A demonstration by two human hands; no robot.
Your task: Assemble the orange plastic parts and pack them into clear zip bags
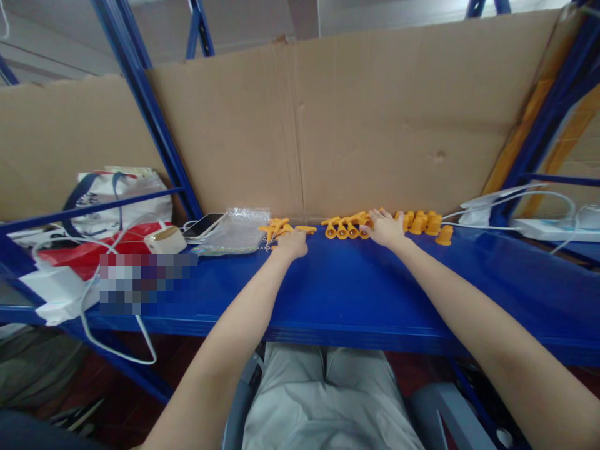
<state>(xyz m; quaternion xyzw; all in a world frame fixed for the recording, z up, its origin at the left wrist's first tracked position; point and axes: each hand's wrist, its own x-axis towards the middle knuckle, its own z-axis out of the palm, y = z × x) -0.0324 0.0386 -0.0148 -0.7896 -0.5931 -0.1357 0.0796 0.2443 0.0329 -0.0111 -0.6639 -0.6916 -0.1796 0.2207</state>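
My left hand (291,245) reaches to a small heap of orange T-shaped plastic pieces (277,226), its fingers curled down and partly hidden. One orange piece (306,230) lies by its fingertips; whether the hand grips it is unclear. Thin metal chains (269,240) show at the heap's near side. My right hand (387,229) rests with fingers spread at the right end of a row of orange pieces (342,232), which have T-shaped tops and round open ends facing me. To its right stand several orange bell-shaped caps (425,222), with one cap (444,235) slightly nearer to me.
Left of the heap lie a clear plastic bag (234,232) and a phone (204,225). Farther left are white cables, a power strip and a cloth bag (126,200). A cardboard panel (375,125) backs the blue shelf (337,294); another power strip (553,229) lies far right.
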